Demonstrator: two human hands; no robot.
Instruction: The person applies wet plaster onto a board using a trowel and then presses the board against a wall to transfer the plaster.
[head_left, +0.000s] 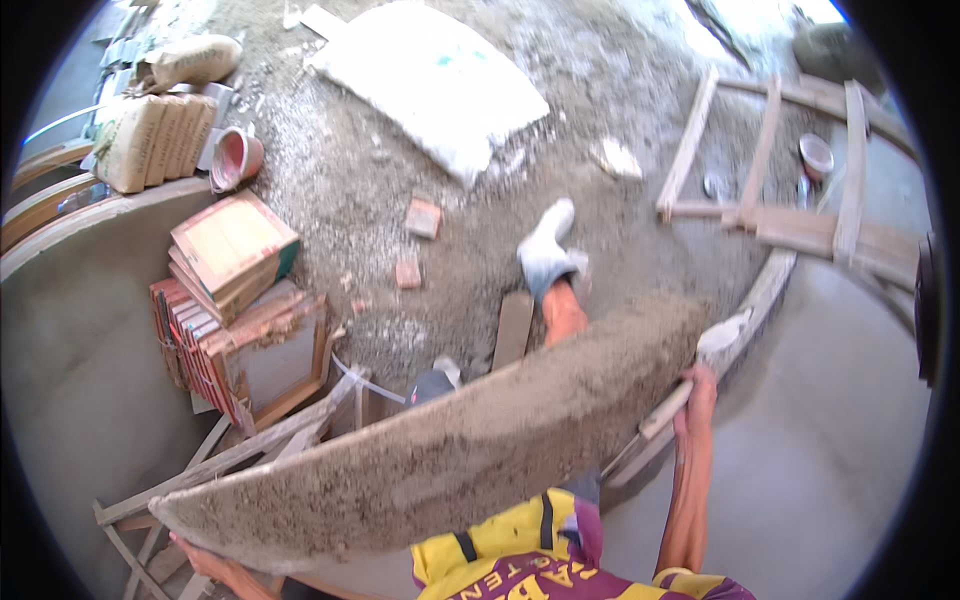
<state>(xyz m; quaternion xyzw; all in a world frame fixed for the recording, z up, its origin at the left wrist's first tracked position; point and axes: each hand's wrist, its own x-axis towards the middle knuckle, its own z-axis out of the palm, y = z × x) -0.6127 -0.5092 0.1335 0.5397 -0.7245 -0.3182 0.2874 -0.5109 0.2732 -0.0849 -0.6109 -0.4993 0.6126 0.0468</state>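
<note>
A long, broad board (430, 455), crusted with grey mortar, slants across in front of my body. My left hand (200, 558) is at its near left end, gripping the edge; part of the fingers is hidden below it. My right hand (699, 392) is closed round a narrow wooden strip (664, 412) beside the board's right end. Just beyond that hand, a pale lump (724, 338) lies on a long ledge (768, 285). Past the board, a bare leg with a white boot (548, 245) stands on the rough ground.
Stacked tiles and boxes (236, 250) stand left, above a wooden trestle (225, 465). Behind them are paper sacks (155, 140) and a reddish bucket (237, 158). A large white sack (430, 75) lies far ahead. A wooden frame (768, 148) stands at right near a plastered wall (800, 400).
</note>
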